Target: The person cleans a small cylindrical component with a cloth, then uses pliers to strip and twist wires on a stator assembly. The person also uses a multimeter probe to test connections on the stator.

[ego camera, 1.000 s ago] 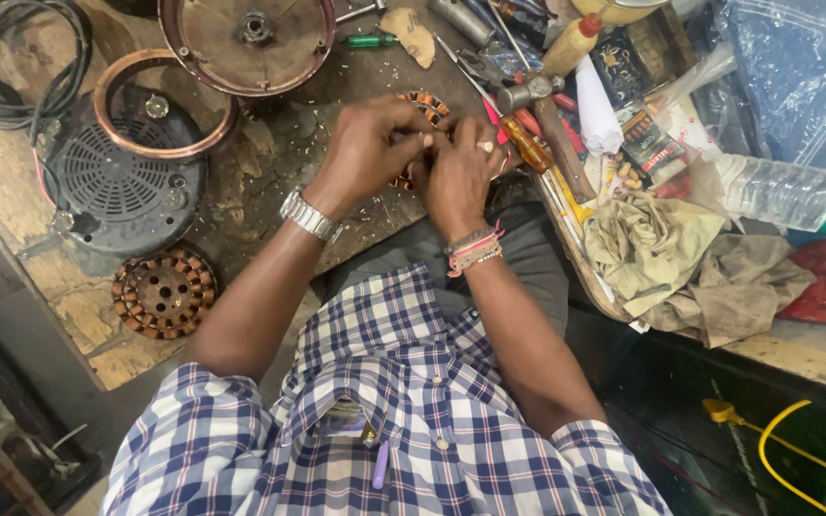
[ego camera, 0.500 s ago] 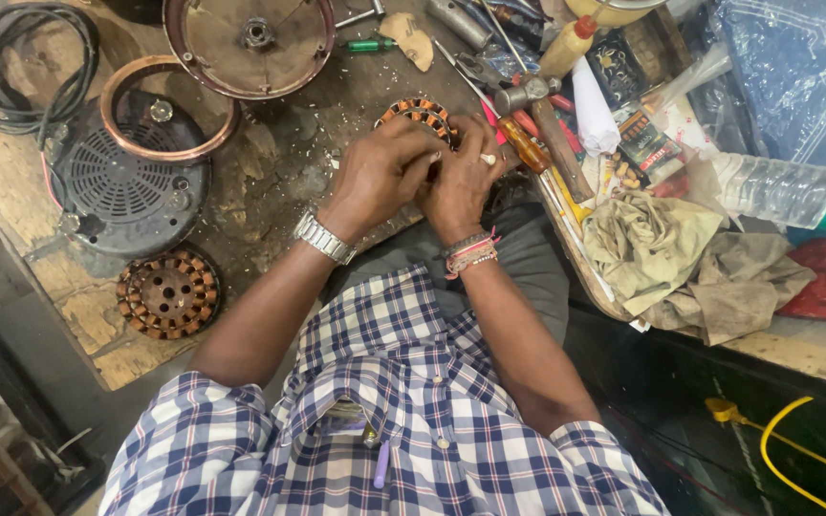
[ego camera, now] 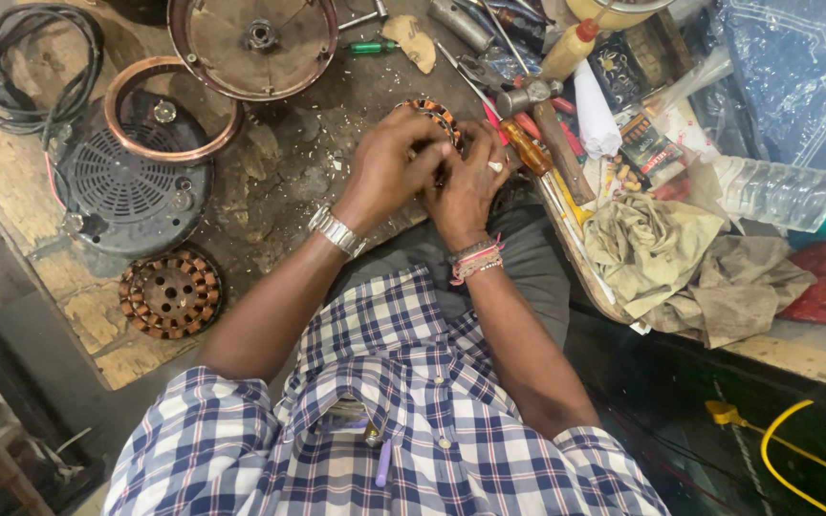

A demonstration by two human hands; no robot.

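A wound stator, a ring of copper-coloured coils, sits on the surface directly beyond both hands, its far rim showing above the knuckles and the rest hidden beneath them. The left hand curls over its near-left side, fingers pressed together and bent down onto the coils; the right hand, ring on one finger, closes against the near-right side, thumb toward the left hand. Both hands touch it, and neither is plainly nearer. What the fingertips pinch cannot be told from here. The ring lies flat, so it has no long axis to speak of.

Just right of the right hand lie a hammer and an orange-handled screwdriver, pointing away from the person. Farther right are crumpled rags and a plastic bottle. Well left of the left hand rest a second stator, a black grille and a round metal cover.
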